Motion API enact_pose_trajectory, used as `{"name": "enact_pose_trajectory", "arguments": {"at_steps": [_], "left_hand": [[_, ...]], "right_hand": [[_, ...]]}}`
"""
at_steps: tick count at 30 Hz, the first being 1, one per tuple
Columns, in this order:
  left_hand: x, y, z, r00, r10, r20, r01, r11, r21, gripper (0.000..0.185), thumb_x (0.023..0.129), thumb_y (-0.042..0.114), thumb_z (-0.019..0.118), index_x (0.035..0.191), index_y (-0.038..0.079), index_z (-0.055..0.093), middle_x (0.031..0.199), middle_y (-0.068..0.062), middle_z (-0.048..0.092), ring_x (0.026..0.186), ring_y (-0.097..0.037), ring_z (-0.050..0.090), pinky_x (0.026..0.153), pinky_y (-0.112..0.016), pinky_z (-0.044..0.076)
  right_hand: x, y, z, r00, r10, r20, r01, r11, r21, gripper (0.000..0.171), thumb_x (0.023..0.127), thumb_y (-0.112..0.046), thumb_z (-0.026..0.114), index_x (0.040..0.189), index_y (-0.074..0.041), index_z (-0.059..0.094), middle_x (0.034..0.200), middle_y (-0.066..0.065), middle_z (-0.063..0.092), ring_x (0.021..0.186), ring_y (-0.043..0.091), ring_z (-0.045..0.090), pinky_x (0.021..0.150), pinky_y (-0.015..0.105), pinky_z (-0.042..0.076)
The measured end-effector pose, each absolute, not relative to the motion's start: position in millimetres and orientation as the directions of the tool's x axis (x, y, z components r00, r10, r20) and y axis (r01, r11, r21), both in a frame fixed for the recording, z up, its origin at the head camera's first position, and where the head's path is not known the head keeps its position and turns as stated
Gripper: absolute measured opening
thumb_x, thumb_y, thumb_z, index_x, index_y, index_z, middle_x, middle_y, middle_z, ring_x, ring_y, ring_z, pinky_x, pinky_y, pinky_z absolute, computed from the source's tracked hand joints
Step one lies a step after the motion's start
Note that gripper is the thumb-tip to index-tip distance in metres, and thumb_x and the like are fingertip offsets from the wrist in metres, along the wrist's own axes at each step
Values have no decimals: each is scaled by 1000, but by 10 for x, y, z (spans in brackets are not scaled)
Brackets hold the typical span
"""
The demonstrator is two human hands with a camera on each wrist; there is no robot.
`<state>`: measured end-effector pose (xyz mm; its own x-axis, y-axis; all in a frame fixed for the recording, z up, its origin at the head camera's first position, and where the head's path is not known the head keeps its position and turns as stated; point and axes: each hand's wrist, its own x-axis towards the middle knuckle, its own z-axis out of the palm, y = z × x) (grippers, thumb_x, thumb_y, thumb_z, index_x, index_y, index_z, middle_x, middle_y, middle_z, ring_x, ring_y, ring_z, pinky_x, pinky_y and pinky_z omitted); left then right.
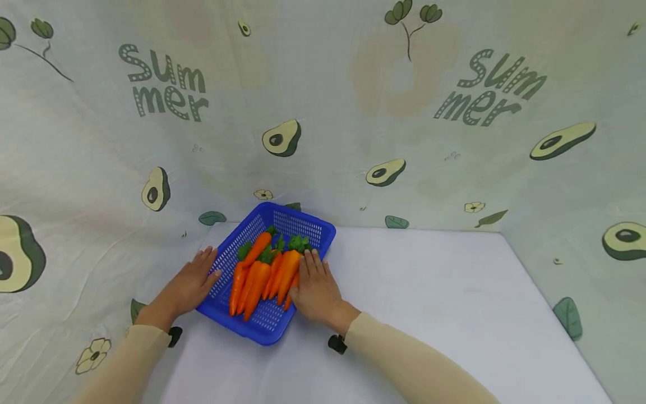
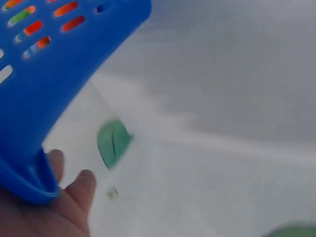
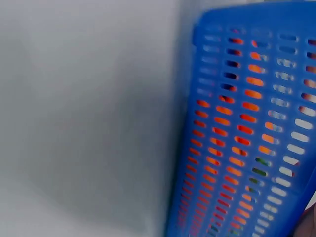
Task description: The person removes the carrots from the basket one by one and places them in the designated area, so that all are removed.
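A blue perforated plastic basket (image 1: 262, 336) stands at a slant on the left part of the white table. Inside it lie several orange carrots (image 1: 258, 283) with green tops. My left hand (image 1: 189, 283) holds the basket's left rim, the thumb reaching over it. In the left wrist view, fingertips (image 2: 85, 180) show past the rim. On the opposite side, my right hand (image 1: 319, 292) holds the right rim, its fingers along the edge and its thumb toward the carrots. The basket's slotted side wall (image 3: 276, 118) fills much of the right wrist view, with orange showing through.
The white tabletop (image 1: 434, 292) extends to the right of the basket. Behind and beside it hangs a pale cloth (image 1: 328, 101) printed with avocados, leaves and lettering. A small black device (image 1: 337, 344) sits at my right wrist, another (image 1: 174, 336) at the left.
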<state>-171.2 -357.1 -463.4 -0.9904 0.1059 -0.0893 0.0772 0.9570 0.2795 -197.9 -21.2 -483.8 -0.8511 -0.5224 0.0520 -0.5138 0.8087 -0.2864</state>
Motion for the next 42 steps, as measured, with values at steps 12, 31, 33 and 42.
{"name": "enact_pose_trajectory", "arguments": {"at_steps": [12, 31, 33, 42], "left_hand": [[-1351, -2844, -4725, -991, 134, -20, 125, 963, 239, 85, 109, 48, 52, 163, -10, 21, 172, -31, 18, 159, -51, 16, 126, -65, 21], [-1160, -1818, -4710, -982, 187, -36, 173, 957, 234, 93, 106, 58, 51, 162, -12, 24, 172, -32, 17, 161, -49, 14, 127, -68, 19], [-1148, -1771, -4695, -977, 206, -50, 189, 953, 236, 93, 106, 59, 50, 162, -11, 25, 172, -31, 17, 161, -48, 15, 127, -69, 18], [-1211, -1883, -4668, -954, 294, -55, 278, 939, 201, 91, 107, 61, 46, 164, -6, 24, 173, -26, 19, 162, -44, 17, 127, -70, 15]], "right_hand": [[-2253, 492, -4791, -870, -490, 45, -471, 802, -367, 69, 108, -29, 44, 163, 9, 26, 173, 26, 19, 163, 42, 15, 130, 59, 22], [-2144, 1473, -4760, -900, -422, 109, -430, 821, -375, 67, 107, -22, 53, 158, 15, 31, 167, 34, 27, 158, 49, 23, 126, 64, 24], [-2109, 1552, -4762, -902, -418, 110, -427, 823, -375, 67, 107, -22, 55, 158, 15, 31, 167, 35, 28, 158, 50, 23, 127, 63, 24], [-2112, 1667, -4764, -871, -473, 130, -488, 806, -334, 66, 108, -20, 55, 158, 16, 31, 166, 34, 30, 157, 49, 26, 127, 60, 27]]}}
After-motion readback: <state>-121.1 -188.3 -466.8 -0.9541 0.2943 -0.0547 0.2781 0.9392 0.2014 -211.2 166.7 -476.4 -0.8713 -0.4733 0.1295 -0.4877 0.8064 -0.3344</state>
